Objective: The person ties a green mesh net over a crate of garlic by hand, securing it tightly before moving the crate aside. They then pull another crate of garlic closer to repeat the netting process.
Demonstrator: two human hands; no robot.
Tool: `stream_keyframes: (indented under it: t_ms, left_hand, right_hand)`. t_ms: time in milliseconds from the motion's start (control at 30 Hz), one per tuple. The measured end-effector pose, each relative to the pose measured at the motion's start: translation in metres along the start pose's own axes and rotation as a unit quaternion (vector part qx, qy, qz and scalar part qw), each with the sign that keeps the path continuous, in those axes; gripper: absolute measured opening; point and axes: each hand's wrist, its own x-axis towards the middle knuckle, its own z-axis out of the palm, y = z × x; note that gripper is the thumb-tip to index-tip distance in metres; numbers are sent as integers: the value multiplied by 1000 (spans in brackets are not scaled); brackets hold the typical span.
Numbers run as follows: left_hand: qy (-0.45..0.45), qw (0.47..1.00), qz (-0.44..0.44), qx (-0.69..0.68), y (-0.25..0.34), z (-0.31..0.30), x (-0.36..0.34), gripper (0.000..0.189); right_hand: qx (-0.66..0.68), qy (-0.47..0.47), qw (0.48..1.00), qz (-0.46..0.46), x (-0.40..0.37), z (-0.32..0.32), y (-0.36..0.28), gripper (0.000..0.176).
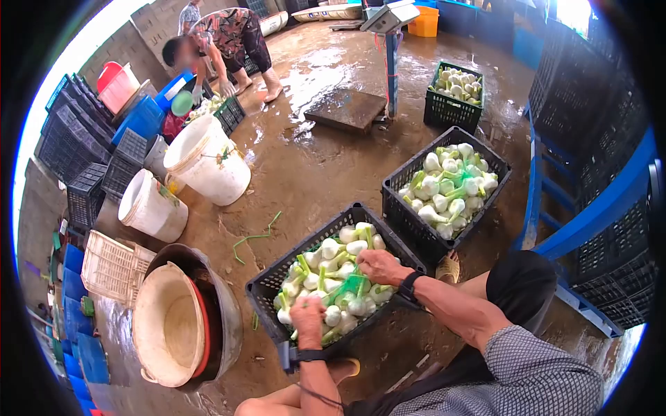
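Observation:
A black plastic crate (pixel 260 295) stands on the wet floor in front of me, full of white bulbs (pixel 331 248) with green stems. Green netting (pixel 352 283) lies among the bulbs. Over the crate's near left part is my left hand (pixel 308 320), its fingers curled down at the bulbs. My right hand (pixel 380 267) is closed above the right side of the bulbs. What either hand grips is too small or hidden to make out. A second black crate (pixel 395 201) of bulbs, also with green netting, stands just beyond to the right.
Farther back stand a green crate (pixel 451 114) of bulbs and a scale platform (pixel 345 109). White buckets (pixel 225 173) and a large basin (pixel 166 326) are at the left. A person (pixel 229 35) bends over a crate at the back left. A blue frame (pixel 590 225) stands right.

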Motion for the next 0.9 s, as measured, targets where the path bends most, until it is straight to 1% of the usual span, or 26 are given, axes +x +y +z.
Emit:
stream_keyframes:
  t_ms: [33,100,133,167,200,233,267,300,367,400,433,500,567,600,667,700,767,800,833,867,900]
  left_hand:
    - [56,973,-142,-174,7,-12,-1,18]
    - [168,969,-123,-137,7,-38,-2,18]
    - [219,966,-84,-108,-10,-53,0,21]
    - [268,959,-43,-77,-29,-69,2,23]
    - [309,949,-33,56,-35,-86,-2,27]
    - [345,919,-21,188,-36,-96,-5,30]
    - [395,888,-48,229,-30,-98,-11,36]
    - [430,866,-43,252,-73,-109,-6,38]
    - [344,909,-150,183,-82,-109,-19,39]
    - [326,924,-189,64,-91,-107,-23,41]
    - [299,925,-226,-54,-101,-102,-24,45]
    - [289,934,-204,-45,-88,-98,-31,48]
    - [267,946,-142,120,-94,-93,-30,43]
    - [261,948,-138,120,-96,-94,-28,43]
    - [217,940,-161,206,-87,-94,-29,37]
    - [214,944,-165,189,-93,-97,-27,33]
    - [216,943,-196,158,-74,-92,-30,35]
    - [213,944,-194,159,-65,-90,-32,35]
    - [226,939,-208,157,-56,-87,-33,36]
    - [238,933,-222,155,-53,-83,-33,38]
    - [235,934,-221,156,-62,-85,-28,38]
  right_hand:
    - [-1,2,1000,-2,-7,-6,-1,20]
    - [6,153,987,-37,-23,-20,-5,19]
    - [-12,192,981,-33,-29,-26,-3,18]
    - [-13,196,980,-33,-34,-32,1,18]
    - [-60,255,965,-30,-40,-37,4,17]
    - [-107,312,944,-28,-45,-43,8,17]
    - [-123,316,941,-5,-51,-48,12,21]
    - [-124,321,939,-6,-58,-50,18,21]
    - [-149,295,942,51,-73,-44,30,22]
    - [-100,276,953,69,-81,-39,34,28]
    - [-34,251,962,99,-86,-38,33,33]
    - [-62,262,960,77,-83,-35,39,34]
    - [-43,249,963,96,-84,-36,38,34]
    - [-40,253,962,98,-84,-35,37,33]
    - [-32,258,960,109,-83,-35,35,33]
    - [-31,258,959,116,-85,-35,35,33]
    - [-46,255,958,123,-84,-33,39,33]
    - [-46,258,957,125,-83,-33,40,33]
    - [-61,252,959,113,-82,-35,39,30]
    - [-75,246,961,102,-81,-36,37,27]
    - [-76,249,960,105,-79,-38,37,27]
